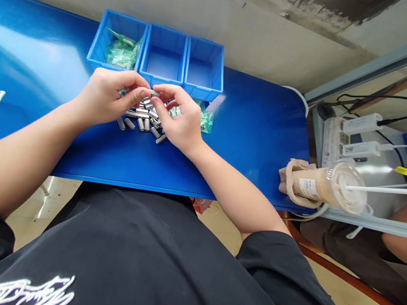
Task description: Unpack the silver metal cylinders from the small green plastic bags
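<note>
Between the fingertips of my left hand (113, 95) and my right hand (180, 117) is a small metal cylinder (154, 93), pinched from both sides above the table. Both hands are closed on it. Below them lies a loose pile of similar silvery metal cylinders (147, 124), several of them spread toward me. My hands cover part of the pile. A green-tinted clear plastic bag (205, 120) lies behind and to the right of my right hand. Just beyond my hands stands a row of blue bins.
The left blue bin (93, 45) holds green plastic bags (122, 51). Beside it stand a middle bin (161, 75) and a right bin (201, 89). A drink cup (319, 185) in a carrier sits at the blue table's (247, 144) right end, near power adapters (360, 147) and cables.
</note>
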`<state>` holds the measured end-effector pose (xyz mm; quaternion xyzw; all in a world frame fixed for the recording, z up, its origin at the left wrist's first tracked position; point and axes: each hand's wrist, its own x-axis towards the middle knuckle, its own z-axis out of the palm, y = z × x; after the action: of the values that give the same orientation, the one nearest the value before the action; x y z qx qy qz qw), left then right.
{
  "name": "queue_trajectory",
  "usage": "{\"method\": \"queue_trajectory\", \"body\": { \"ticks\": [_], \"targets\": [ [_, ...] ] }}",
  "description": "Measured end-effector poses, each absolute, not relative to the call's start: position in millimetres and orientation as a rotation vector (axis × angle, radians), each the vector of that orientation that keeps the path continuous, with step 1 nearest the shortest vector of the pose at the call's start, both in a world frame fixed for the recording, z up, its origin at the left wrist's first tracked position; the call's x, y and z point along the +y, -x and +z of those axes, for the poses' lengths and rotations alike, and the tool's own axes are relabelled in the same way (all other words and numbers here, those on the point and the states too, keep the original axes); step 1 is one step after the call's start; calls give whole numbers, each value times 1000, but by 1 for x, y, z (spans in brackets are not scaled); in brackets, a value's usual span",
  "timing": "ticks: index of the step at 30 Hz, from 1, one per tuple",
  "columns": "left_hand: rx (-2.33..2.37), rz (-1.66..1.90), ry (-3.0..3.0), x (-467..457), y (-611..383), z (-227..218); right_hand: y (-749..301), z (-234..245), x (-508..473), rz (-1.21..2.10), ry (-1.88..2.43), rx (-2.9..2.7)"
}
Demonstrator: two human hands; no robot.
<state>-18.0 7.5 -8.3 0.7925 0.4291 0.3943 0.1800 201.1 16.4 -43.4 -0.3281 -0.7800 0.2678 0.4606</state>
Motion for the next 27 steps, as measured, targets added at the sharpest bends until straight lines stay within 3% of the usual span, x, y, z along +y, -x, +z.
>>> {"method": "queue_trajectory", "body": {
  "ticks": [27],
  "targets": [
    [1233, 1055, -2245, 6, 16, -5, -200, -43, 17, 629, 795, -1910]
  ]
}}
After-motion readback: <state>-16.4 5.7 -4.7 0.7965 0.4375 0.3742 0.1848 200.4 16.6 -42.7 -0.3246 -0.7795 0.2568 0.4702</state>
